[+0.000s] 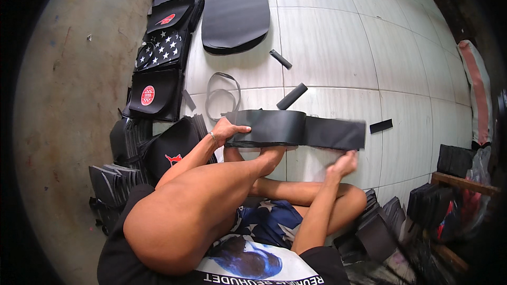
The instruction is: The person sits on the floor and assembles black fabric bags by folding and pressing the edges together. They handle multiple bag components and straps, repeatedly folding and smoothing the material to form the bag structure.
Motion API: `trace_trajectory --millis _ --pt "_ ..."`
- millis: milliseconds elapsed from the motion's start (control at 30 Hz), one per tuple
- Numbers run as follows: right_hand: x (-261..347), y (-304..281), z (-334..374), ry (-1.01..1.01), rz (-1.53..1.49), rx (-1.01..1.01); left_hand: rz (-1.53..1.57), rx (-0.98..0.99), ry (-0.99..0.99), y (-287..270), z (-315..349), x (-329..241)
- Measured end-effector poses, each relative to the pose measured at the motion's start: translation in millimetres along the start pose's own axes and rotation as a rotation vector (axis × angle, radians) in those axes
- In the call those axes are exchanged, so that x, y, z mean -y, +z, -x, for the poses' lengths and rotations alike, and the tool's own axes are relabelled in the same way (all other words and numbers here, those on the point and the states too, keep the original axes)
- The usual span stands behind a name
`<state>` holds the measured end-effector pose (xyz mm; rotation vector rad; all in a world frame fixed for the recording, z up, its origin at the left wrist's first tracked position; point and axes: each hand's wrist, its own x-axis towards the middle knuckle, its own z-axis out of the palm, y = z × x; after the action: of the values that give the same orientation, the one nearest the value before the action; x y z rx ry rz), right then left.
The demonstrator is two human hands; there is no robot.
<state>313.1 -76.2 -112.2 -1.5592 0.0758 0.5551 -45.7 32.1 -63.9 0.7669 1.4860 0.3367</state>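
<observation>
My left hand [231,128] grips the left end of a wide black strip of sheet material [269,126], thumb on top and fingers hidden underneath. The strip looks folded or layered, with several edges showing along its near side. To the right, a flatter length of the same material [335,133] stretches out. My right hand [343,164], slightly blurred, is closed at that length's near right corner and appears to pinch its edge. My feet [272,157] are just below the strip. Behind my left hand, a thin grey band [224,76] curls in a loop on the tiles.
Small black offcuts [292,96] lie scattered on the tiled floor [327,42]. Beyond them is a stack of rounded black panels [235,16]. Stacks of printed black flaps [156,95] line the left side. Black piles [377,232] and a wooden bar [465,183] are at right.
</observation>
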Motion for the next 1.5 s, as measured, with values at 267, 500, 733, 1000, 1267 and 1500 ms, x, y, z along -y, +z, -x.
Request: trace_trajectory --millis 267,500,733,1000,1267,1500 --pt "-2.7 74.1 131.5 -1.002 0.956 0.764 0.018 0.036 0.046 11.7 7.1 -7.7" --pt "-15.2 78.7 126.7 -0.718 0.777 0.844 0.077 0.084 0.069 2.9 2.6 -0.7" --pt "5.8 0.6 8.3 -0.295 0.296 -0.266 -0.001 0.004 0.052 -4.0 10.1 -3.6" --pt "-8.9 89.7 149.1 -0.942 0.933 0.934 0.027 0.064 0.081 0.1 -4.2 2.2" --pt "-23.9 91.1 139.9 -1.009 0.954 0.920 0.082 0.116 0.039 11.0 -1.7 -3.5" --pt "15.2 15.3 9.4 -0.119 0.077 0.383 0.085 0.092 0.037 5.7 9.7 -8.7"
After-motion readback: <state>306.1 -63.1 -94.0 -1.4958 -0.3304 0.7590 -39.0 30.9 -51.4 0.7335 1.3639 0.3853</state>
